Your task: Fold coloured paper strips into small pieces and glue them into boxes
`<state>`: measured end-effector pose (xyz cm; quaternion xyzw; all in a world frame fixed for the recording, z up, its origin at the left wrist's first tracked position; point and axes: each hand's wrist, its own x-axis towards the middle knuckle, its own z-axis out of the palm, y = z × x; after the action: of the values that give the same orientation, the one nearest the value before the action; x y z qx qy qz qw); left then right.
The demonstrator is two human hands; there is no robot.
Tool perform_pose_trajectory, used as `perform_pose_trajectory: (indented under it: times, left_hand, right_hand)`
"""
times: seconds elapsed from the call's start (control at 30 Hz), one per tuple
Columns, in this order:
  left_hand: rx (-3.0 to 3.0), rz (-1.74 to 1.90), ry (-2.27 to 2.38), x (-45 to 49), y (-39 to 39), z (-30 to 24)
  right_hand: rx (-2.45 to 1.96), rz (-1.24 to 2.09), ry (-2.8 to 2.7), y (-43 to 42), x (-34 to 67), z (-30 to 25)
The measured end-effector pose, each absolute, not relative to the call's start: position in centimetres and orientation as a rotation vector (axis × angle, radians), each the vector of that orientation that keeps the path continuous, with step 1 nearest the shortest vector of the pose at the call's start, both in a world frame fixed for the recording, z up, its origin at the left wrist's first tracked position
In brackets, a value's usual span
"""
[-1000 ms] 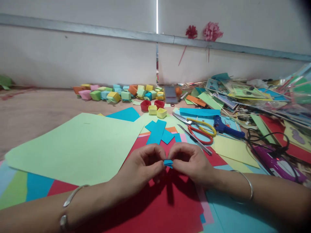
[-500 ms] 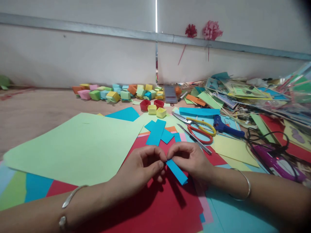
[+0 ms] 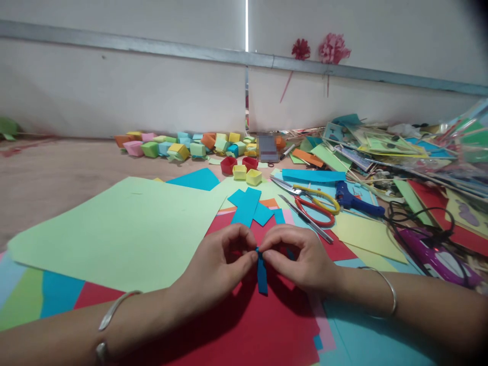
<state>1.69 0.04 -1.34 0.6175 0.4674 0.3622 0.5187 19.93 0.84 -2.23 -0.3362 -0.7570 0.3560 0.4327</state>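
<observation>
The left hand (image 3: 223, 259) and right hand (image 3: 301, 256) together pinch a narrow, folded blue paper strip (image 3: 263, 279) above a large red paper sheet (image 3: 267, 330). Beyond them, flat blue paper strips (image 3: 247, 207) lie crossed. Red-and-yellow-handled metal scissors (image 3: 293, 189), a slim silver craft knife (image 3: 307, 219) and a dark-blue plastic glue gun (image 3: 351, 201) lie to the right.

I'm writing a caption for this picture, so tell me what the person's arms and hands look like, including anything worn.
The left hand and right hand are ungloved, and no sleeves show. The left wrist wears a silver-coloured open cuff with a gap between its ends; the right wears a slimmer silver-coloured bracelet.
</observation>
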Motion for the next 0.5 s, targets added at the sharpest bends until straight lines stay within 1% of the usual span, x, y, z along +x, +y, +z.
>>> perform_pose_trajectory:
  times: [0.27,0.4,0.5]
  left_hand:
    - [1.439,0.822,1.103,1.72,-0.13,-1.32]
    - [1.349,0.807,1.048,1.80,-0.20,-1.14]
    - [1.321,0.817,1.056,1.88,-0.20,-1.10]
  right_hand:
    - [-0.954,0.930,-1.850,0.74,20.00,-2.91]
    - [-0.986,1.085,-1.754,0.77,20.01,-2.96]
    - [-1.022,1.261,-1.649,0.79,19.89,-2.62]
